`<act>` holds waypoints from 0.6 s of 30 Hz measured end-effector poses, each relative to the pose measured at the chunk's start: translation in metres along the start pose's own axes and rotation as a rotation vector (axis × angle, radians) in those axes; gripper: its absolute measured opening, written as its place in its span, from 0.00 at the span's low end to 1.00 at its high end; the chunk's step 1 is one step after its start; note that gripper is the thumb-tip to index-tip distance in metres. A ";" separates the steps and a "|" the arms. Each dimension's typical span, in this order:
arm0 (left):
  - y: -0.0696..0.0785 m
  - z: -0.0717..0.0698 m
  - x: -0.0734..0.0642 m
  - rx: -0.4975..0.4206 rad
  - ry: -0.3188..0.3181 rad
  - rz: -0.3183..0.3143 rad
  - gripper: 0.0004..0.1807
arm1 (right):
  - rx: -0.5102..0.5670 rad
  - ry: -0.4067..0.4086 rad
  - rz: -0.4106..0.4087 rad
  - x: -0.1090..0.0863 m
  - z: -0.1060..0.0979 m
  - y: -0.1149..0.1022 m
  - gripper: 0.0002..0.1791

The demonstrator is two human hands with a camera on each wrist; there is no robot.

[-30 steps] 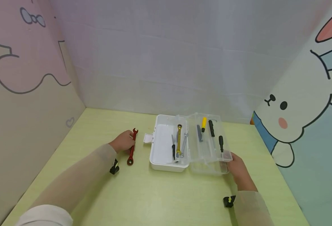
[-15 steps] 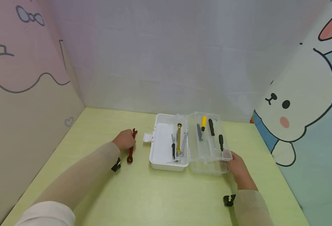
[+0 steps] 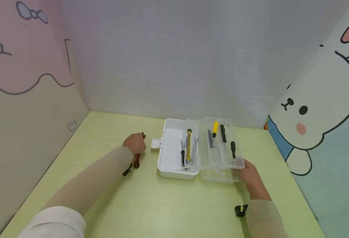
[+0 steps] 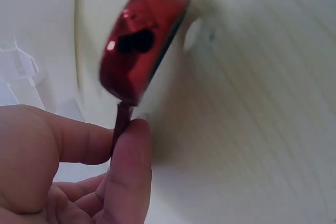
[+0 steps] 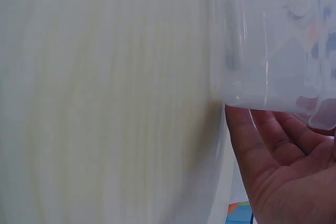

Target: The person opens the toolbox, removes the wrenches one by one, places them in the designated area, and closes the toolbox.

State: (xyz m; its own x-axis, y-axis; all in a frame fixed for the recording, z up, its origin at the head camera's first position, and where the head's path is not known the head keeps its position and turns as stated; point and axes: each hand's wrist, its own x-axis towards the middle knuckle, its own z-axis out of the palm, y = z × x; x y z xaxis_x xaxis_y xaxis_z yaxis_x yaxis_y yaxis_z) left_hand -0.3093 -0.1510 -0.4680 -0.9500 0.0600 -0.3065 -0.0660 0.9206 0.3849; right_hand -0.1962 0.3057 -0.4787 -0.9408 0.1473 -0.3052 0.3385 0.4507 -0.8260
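In the head view my left hand [image 3: 134,143] is at the left, holding a red combination wrench [image 3: 137,162]. The left wrist view shows thumb and fingers pinching its thin shank, with the glossy red ring end [image 4: 142,40] tilted up off the table. My right hand [image 3: 249,175] grips the near right corner of a clear plastic tray [image 3: 219,158], which folds out from a white toolbox [image 3: 169,148]. Seen from the right wrist, the fingers [image 5: 247,129] reach under the tray's edge; the thumb is partly hidden.
Inside the toolbox lie a gold wrench [image 3: 188,145], a silver wrench [image 3: 193,152] and a black-handled tool [image 3: 182,157]. The tray carries a yellow-handled screwdriver [image 3: 215,128], black-handled screwdrivers [image 3: 223,132] and a grey utility knife [image 3: 210,138]. A latch flap [image 3: 156,143] sticks out left.
My left hand has moved slightly right and turned over the red wrench, covering more of its shank. The right hand stays at the tray's corner.
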 end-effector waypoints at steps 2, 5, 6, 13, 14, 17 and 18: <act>0.000 0.001 0.001 0.028 0.005 0.001 0.10 | -0.001 -0.004 0.005 0.000 0.000 0.000 0.31; 0.000 0.003 0.002 0.068 0.013 0.004 0.13 | 0.000 -0.007 0.007 0.000 0.000 0.000 0.31; -0.001 0.004 0.003 0.080 0.015 0.007 0.14 | -0.002 -0.007 0.007 0.000 0.000 0.000 0.31; 0.003 0.008 0.004 0.139 0.028 -0.016 0.12 | 0.003 0.002 -0.002 0.002 0.000 0.002 0.31; 0.004 0.009 0.004 0.150 0.032 -0.019 0.10 | 0.004 0.003 -0.002 0.002 0.000 0.002 0.31; 0.005 0.012 0.004 0.174 0.041 -0.028 0.12 | 0.011 0.000 -0.006 0.002 -0.002 0.004 0.31; 0.005 0.013 0.004 0.177 0.045 -0.029 0.15 | 0.013 -0.003 -0.006 0.002 -0.002 0.004 0.31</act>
State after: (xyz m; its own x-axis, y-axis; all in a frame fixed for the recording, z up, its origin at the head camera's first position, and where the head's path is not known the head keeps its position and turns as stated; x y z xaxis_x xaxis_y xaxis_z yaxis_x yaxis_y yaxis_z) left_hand -0.3094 -0.1413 -0.4784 -0.9615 0.0190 -0.2743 -0.0424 0.9755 0.2159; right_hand -0.1971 0.3099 -0.4815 -0.9427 0.1425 -0.3017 0.3333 0.4401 -0.8338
